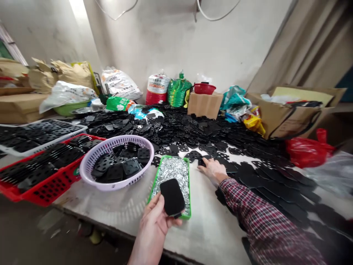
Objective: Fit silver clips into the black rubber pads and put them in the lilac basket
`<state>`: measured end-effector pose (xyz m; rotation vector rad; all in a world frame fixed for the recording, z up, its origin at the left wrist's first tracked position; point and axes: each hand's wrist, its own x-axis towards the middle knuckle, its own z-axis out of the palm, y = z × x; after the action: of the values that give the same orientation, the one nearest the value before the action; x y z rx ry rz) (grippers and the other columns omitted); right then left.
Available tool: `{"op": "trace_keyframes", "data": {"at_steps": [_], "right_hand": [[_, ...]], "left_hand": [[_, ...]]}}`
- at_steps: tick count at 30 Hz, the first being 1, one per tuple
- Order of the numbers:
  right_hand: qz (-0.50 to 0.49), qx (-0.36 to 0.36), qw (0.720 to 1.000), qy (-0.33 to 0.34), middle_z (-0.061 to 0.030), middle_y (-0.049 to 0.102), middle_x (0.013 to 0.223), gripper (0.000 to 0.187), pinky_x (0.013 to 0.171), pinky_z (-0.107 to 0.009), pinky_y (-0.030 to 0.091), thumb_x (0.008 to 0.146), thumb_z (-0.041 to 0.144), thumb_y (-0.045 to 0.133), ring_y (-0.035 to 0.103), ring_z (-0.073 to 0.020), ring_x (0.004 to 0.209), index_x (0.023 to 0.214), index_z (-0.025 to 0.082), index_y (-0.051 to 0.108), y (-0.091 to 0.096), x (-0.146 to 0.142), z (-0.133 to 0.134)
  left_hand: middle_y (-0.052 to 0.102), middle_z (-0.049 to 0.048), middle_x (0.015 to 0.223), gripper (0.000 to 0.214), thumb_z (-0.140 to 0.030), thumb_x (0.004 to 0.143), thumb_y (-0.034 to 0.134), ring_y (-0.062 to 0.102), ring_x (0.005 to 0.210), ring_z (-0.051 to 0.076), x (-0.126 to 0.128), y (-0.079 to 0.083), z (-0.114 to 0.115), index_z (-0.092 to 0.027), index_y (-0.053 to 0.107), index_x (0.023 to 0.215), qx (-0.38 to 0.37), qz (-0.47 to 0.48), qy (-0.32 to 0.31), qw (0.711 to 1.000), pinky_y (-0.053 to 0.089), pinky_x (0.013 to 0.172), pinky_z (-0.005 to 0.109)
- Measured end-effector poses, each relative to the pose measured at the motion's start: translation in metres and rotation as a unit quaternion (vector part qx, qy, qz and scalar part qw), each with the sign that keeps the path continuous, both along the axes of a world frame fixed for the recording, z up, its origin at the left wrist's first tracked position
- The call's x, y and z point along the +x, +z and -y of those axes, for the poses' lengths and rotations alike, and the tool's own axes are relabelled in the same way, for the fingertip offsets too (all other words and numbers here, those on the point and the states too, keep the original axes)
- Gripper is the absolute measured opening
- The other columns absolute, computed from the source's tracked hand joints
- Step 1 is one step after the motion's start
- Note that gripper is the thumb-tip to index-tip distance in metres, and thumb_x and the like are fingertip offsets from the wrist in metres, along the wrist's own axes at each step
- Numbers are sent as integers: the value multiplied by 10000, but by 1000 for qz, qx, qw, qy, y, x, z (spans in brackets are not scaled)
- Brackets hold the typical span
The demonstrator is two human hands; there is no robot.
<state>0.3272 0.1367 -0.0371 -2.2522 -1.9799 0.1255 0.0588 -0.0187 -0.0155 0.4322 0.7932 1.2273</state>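
My left hand (156,215) grips a black rounded-corner plate (173,197) by its left and lower edges, flat face towards me. The plate is held over the near part of a green tray (189,191) full of small silvery metal pieces (172,170). To the right of the tray, my right hand (213,170) reaches to the table with bent fingers. Its fingertips close on a small dark piece (201,161) at the edge of the loose black plates; the fingers partly hide this piece.
Left of the tray stands a lilac basket (85,173) of black plates, beside a red crate (55,189) and a white tray (82,129). A heap of black plates (187,129) spreads behind. Bags, a small carton (205,105) and a large carton (292,119) line the back and right.
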Motion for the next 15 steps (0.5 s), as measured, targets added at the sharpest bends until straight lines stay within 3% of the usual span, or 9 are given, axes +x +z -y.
{"op": "trace_keyframes", "data": {"at_steps": [5,10,15], "right_hand": [[-28,-7,998,47,-155,589,1093,390,858,-382,437,841,297,670,533,-339,1090,1206,166,635,-10,1,1],[-112,22,991,74,-108,481,1269,774,863,-279,465,657,114,679,575,-248,1037,1403,206,494,-16,12,18],[-207,71,973,69,-115,484,1240,672,939,-285,468,620,82,607,563,-246,1090,1288,148,597,-14,14,37]], "left_hand": [[723,122,1019,310,-305,831,691,676,750,216,0,2,4,-148,638,1093,24,-8,2,1000,529,546,311],[702,65,1111,347,-273,857,675,626,793,127,-6,-10,2,-210,642,1196,34,-36,-13,999,495,635,229],[713,49,1003,254,-192,783,731,627,837,162,-5,-8,-6,-194,703,1036,72,-44,5,996,507,646,258]]}}
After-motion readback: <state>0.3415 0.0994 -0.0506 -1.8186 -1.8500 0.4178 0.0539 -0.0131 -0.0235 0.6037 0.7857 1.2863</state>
